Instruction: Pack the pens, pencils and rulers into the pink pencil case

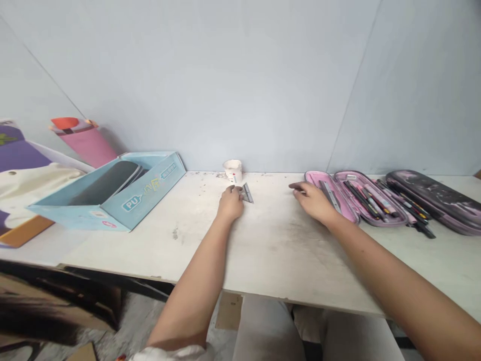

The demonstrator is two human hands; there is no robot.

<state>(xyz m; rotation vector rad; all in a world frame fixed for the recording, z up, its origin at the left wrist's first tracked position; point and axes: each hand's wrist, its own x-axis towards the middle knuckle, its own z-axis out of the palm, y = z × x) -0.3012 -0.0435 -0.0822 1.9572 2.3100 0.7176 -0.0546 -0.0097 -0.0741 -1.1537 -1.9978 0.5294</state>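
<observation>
My left hand (230,204) is closed on a small clear triangular set square (247,193) with dark markings along its edge, just in front of a white paper cup (233,171). The set square juts out to the right of my fingers. To the right, my right hand (311,199) hovers over or rests on the table with its fingers stretched out and nothing in them. Beside its wrist lies an open pink pencil case (350,208), which holds a ruler-like grey strip (329,195) in one half and several pens (370,200) in the other.
At the left stands a light blue open box (145,198) with a dark case (108,183) inside. Behind it leans a pink rolled item (88,145). More pens (411,205) and a black patterned case (436,198) lie at the far right. A grey wall (263,85) backs the table (263,255).
</observation>
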